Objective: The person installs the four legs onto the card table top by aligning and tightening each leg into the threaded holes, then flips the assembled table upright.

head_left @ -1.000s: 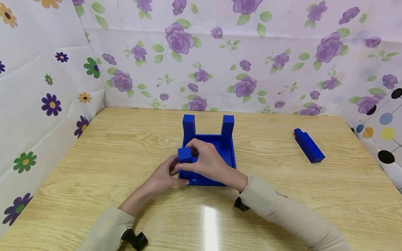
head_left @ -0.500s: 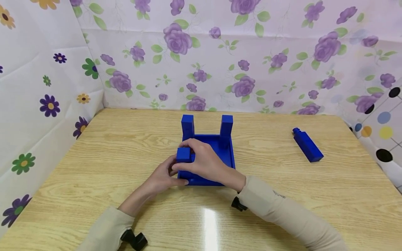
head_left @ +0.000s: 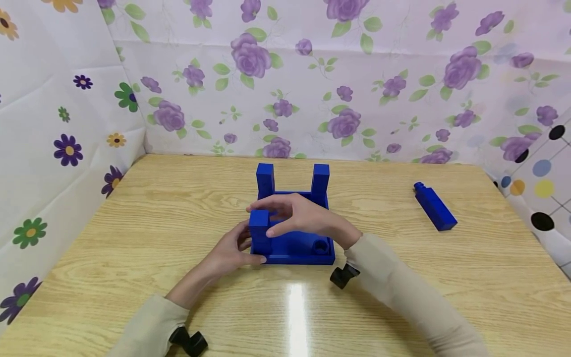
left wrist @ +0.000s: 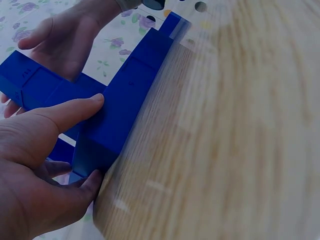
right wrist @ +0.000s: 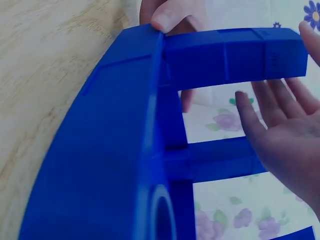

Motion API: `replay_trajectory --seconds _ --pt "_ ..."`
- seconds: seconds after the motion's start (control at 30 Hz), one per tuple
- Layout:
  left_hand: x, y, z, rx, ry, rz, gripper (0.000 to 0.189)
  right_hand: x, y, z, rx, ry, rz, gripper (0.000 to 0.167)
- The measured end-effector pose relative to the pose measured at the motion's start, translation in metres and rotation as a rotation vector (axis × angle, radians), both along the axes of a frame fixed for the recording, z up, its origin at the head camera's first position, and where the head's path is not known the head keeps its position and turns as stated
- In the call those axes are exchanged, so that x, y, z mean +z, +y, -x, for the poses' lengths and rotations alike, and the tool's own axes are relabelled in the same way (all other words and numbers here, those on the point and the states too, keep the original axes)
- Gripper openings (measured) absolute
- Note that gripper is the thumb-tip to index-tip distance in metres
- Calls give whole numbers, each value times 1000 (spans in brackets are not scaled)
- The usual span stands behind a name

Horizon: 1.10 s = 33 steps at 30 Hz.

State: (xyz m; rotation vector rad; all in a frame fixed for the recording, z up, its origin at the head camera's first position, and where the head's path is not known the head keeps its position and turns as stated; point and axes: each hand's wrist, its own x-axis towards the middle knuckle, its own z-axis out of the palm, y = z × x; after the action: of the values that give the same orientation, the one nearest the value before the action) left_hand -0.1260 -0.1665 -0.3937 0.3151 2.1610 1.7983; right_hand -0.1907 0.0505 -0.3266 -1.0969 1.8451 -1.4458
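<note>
A blue square base (head_left: 296, 259) with a raised rim lies on the table, with square blue legs standing upright at three corners. My left hand (head_left: 229, 253) grips the front-left corner, its thumb on the front rim. Around the top of the front-left leg (head_left: 260, 230), my right hand (head_left: 305, 215) is spread with its thumb apart from the leg. In the right wrist view, the right hand (right wrist: 290, 130) has loosely extended fingers beside that leg (right wrist: 240, 57). A round socket (head_left: 320, 247) shows at the front-right corner. The left thumb presses the base (left wrist: 125, 95) in the left wrist view.
A loose blue leg (head_left: 435, 209) with a threaded end lies on the right side of the wooden table (head_left: 379, 198). Two more upright legs, the back-left leg (head_left: 265, 179) and back-right leg (head_left: 320, 181), rise behind my right hand. Flowered sheets hang behind and at the left.
My right hand has loosened from the front-left leg and shifted slightly right, its fingers spreading. The front-right socket has come into view. My left hand keeps its grip on the corner.
</note>
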Motion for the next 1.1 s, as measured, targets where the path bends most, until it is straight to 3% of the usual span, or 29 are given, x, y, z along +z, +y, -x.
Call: replay_trajectory --seconds 0.13,0.5,0.8,1.1 --pt "-1 -1 0 -6 17 0 88 -4 -3 3 32 -16 22 55" --pt "-1 -1 0 -2 12 -22 90 -6 -5 4 11 -76 8 54" --pt "0 -2 0 -6 6 -18 89 -5 -7 -2 -68 121 -61 50" --pt "-2 -2 0 -17 11 -23 85 -5 -13 -17 -250 312 -98 45"
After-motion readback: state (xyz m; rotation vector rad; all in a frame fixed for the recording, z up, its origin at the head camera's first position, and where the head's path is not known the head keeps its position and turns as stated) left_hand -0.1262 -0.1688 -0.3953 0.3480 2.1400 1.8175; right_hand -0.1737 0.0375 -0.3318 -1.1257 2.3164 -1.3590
